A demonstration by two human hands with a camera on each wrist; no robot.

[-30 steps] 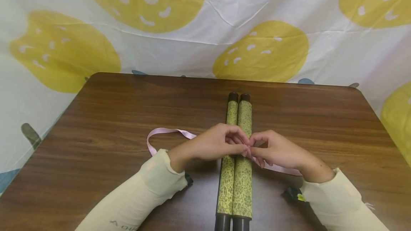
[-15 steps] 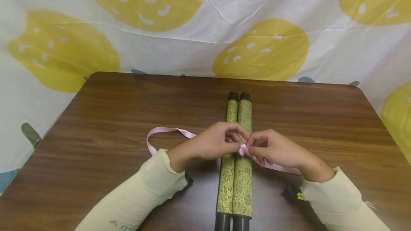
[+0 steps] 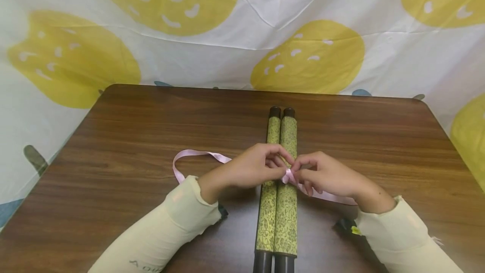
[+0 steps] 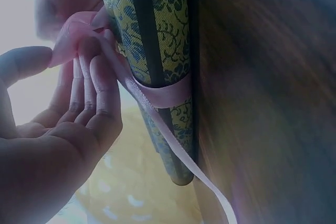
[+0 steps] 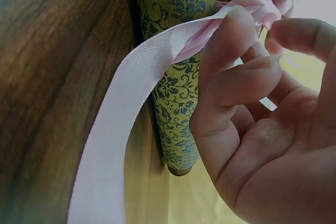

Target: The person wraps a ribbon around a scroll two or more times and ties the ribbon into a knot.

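Note:
Two rolled ends of a scroll, covered in yellow-green floral brocade with dark end knobs, lie side by side on the table. A pink ribbon passes around them and is gathered in a loop or knot on top. My left hand pinches the gathered ribbon between thumb and fingers, as the left wrist view shows with the ribbon. From the other side my right hand pinches the same bunch, its fingertips close to the left ones. How the knot is formed is partly hidden by the fingers.
The brown wooden table reaches back to a white curtain with yellow fruit shapes. One ribbon tail curls on the table to the left, and the other trails beneath the right wrist.
A second ago the fingers covered the ribbon bunch; now its pink loop shows between the fingertips. The hands have barely shifted, and the scroll stays in place.

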